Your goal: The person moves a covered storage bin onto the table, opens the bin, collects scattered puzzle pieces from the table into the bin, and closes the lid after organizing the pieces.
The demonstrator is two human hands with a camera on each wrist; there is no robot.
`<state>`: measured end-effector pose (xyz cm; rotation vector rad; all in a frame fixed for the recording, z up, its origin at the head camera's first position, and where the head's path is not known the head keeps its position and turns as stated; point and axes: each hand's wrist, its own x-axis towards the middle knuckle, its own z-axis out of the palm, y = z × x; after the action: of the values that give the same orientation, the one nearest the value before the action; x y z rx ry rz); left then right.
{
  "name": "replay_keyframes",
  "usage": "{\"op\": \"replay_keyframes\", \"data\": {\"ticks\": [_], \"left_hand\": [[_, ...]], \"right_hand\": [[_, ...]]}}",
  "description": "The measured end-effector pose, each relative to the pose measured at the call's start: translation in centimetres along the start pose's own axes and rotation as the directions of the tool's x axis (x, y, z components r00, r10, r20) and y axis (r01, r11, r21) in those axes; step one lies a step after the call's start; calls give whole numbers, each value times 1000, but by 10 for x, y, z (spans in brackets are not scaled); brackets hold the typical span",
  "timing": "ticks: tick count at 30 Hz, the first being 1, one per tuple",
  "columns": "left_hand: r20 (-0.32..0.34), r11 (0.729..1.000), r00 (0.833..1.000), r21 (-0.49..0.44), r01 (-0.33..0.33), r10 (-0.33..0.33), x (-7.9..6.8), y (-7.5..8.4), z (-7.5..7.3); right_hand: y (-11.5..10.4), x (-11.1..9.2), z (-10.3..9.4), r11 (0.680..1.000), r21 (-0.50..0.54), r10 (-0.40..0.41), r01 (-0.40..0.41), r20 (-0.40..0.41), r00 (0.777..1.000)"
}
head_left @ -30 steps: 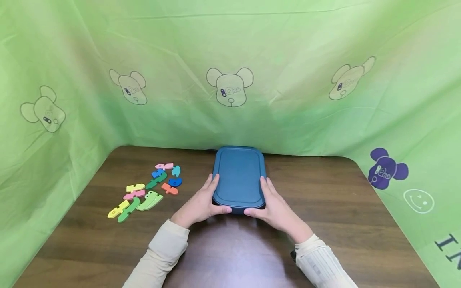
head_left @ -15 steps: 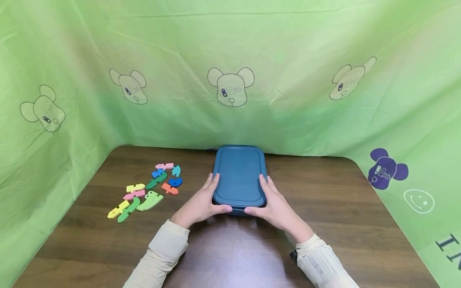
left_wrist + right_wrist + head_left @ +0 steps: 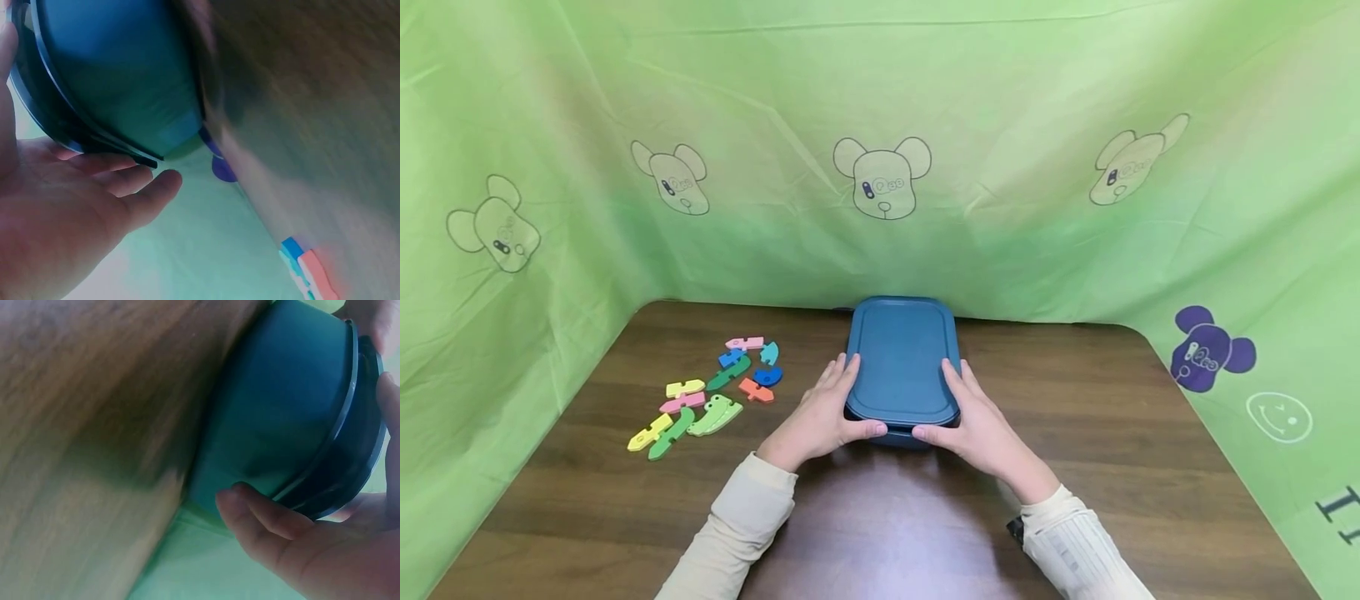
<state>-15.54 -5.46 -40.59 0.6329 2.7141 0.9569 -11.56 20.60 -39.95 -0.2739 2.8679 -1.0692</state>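
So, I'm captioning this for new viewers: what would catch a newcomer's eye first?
Probably the blue lid in the middle, held between the hands, its near edge raised off the blue box below. Next, the bright toy pieces scattered on the table's left side, then the green cloth behind, printed with round-eared animal heads.

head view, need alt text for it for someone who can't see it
A person's left hand and right hand hold a blue lid by its near corners, its near edge raised off the matching box below. Colourful notched pieces lie to the left on the wooden table, before a green printed cloth.
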Motion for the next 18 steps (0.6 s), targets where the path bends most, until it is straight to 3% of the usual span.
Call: {"op": "replay_keyframes", "data": {"ticks": [18], "left_hand": [[-12,997,997,33,-73,73,4,28,-2]], "right_hand": [[5,-14,-23,1000,4,-12,12,-80,997]]}}
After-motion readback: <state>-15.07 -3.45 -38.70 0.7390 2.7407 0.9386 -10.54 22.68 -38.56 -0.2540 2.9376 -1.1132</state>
